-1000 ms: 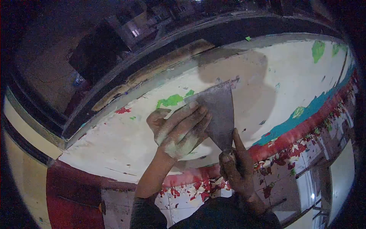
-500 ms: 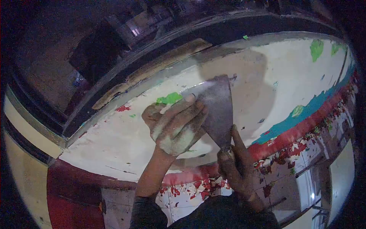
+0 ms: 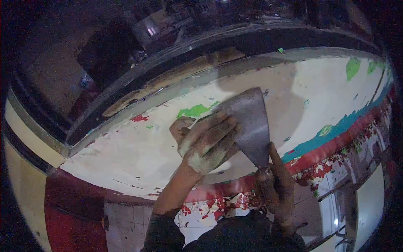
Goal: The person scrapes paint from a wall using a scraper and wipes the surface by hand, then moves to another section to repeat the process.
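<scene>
A wide paint scraper [image 3: 255,126] lies with its broad grey blade against a white wall surface [image 3: 138,164] with patches of peeled paint. My right hand [image 3: 276,189] is closed around the handle at the blade's narrow end. My left hand [image 3: 210,140], dusted white across its back, has its fingers pressed together on the blade's left side; its thumb is hidden. Left of the blade, beside my left fingers, is a bright green paint patch [image 3: 194,111].
A dark ledge [image 3: 294,38] runs along the top of the wall. Teal paint [image 3: 319,138] and a red band [image 3: 331,155] follow its lower right edge. Red and white paint flakes [image 3: 218,206] lie on the tiled floor below. A dark red panel [image 3: 71,210] stands at lower left.
Both hands and the scraper have shifted slightly right and down in the view, exposing more of the green patch. The background has also shifted a little. Both hands keep their hold.
</scene>
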The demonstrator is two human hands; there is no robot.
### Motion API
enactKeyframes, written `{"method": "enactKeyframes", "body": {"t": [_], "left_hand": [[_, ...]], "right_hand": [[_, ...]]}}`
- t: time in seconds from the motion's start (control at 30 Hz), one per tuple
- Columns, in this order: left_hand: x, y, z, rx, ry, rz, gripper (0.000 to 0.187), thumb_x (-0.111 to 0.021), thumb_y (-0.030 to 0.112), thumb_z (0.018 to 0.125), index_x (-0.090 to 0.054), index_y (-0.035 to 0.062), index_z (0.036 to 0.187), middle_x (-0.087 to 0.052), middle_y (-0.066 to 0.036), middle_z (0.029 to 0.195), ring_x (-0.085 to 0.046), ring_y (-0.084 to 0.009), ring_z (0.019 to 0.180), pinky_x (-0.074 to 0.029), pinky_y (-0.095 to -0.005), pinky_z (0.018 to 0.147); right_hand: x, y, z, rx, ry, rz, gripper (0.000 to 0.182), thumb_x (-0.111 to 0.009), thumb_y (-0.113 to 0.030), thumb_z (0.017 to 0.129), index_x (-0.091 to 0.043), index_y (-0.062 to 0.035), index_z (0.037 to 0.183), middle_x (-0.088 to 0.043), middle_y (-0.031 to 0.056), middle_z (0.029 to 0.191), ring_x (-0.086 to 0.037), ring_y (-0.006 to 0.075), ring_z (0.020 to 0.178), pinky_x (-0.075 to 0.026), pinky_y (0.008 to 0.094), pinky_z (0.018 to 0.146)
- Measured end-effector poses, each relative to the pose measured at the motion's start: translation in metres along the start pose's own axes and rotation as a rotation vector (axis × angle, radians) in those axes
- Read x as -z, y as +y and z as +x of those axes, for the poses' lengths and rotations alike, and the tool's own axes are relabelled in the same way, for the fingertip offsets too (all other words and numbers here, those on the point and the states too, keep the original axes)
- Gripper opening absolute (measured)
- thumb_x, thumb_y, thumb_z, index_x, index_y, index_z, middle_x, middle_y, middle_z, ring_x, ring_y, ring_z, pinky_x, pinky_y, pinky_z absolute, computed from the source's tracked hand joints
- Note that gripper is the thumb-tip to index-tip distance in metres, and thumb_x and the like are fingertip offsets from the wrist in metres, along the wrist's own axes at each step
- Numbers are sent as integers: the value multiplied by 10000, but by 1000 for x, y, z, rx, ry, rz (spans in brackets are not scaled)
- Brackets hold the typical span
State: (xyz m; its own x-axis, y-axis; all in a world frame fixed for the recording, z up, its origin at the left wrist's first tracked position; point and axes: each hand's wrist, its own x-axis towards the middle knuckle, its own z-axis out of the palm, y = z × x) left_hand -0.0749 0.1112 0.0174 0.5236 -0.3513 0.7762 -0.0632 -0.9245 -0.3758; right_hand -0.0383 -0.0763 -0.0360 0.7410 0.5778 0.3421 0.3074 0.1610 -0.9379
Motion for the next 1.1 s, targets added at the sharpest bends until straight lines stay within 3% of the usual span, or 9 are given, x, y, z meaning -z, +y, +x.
{"method": "enactKeyframes", "body": {"t": [0.07,0.2,0.37,0.47,0.57,0.67,0.77,0.93,1.1], "left_hand": [[-7,-2,-8,6,41,-45,366,-661,194,540,-656,160,904,-611,-16,992,-543,-172,994,-414,-297,802],[-18,2,-13,72,83,-62,377,-640,185,574,-636,137,948,-601,-41,1015,-535,-189,1009,-403,-314,863],[-16,13,-3,96,105,50,312,-666,173,571,-650,189,882,-626,19,949,-561,-138,959,-381,-273,699],[-12,22,6,126,140,46,264,-686,180,581,-654,203,842,-632,46,922,-570,-122,942,-355,-306,704],[-15,22,7,182,224,78,206,-705,183,590,-652,214,786,-637,63,894,-577,-110,917,-334,-338,725],[-16,29,8,197,230,97,161,-718,171,585,-638,226,713,-639,75,875,-589,-104,876,-332,-343,722],[-29,20,-6,284,362,58,157,-723,158,583,-620,236,672,-638,73,882,-598,-108,847,-342,-345,714],[-26,24,-14,307,191,99,166,-719,149,574,-609,232,668,-639,49,892,-601,-132,857,-361,-348,711],[-14,21,-5,208,261,82,233,-714,193,561,-638,232,777,-640,42,889,-586,-117,896,-352,-326,706]], "right_hand": [[5,3,-1,98,22,-11,531,-448,-158,856,-237,33,1303,-513,17,694,-429,52,546,-343,195,460],[20,-8,6,-89,-77,-86,531,-450,-201,861,-257,33,1297,-512,22,708,-443,65,552,-360,207,474],[30,-3,11,-32,-119,-102,541,-452,-237,860,-268,24,1296,-515,28,729,-447,75,554,-371,220,483],[36,-14,7,-62,-103,-130,552,-447,-269,862,-268,20,1297,-516,31,721,-450,76,562,-368,229,477],[38,-9,16,-27,-212,-225,544,-452,-52,811,-239,11,1307,-522,88,601,-487,142,491,-384,277,443],[43,6,12,-70,-221,-104,558,-453,-21,790,-255,-24,1312,-537,123,660,-504,158,514,-405,289,464],[33,-7,21,21,-194,-221,507,-445,-198,847,-297,-4,1291,-531,47,722,-456,93,573,-358,240,482],[38,-4,18,60,-115,-385,488,-434,-186,855,-307,15,1281,-532,50,685,-443,94,552,-349,233,474],[34,-18,19,-27,-230,-307,529,-520,-147,815,-310,-26,1285,-578,189,762,-577,235,593,-451,329,521]]}}
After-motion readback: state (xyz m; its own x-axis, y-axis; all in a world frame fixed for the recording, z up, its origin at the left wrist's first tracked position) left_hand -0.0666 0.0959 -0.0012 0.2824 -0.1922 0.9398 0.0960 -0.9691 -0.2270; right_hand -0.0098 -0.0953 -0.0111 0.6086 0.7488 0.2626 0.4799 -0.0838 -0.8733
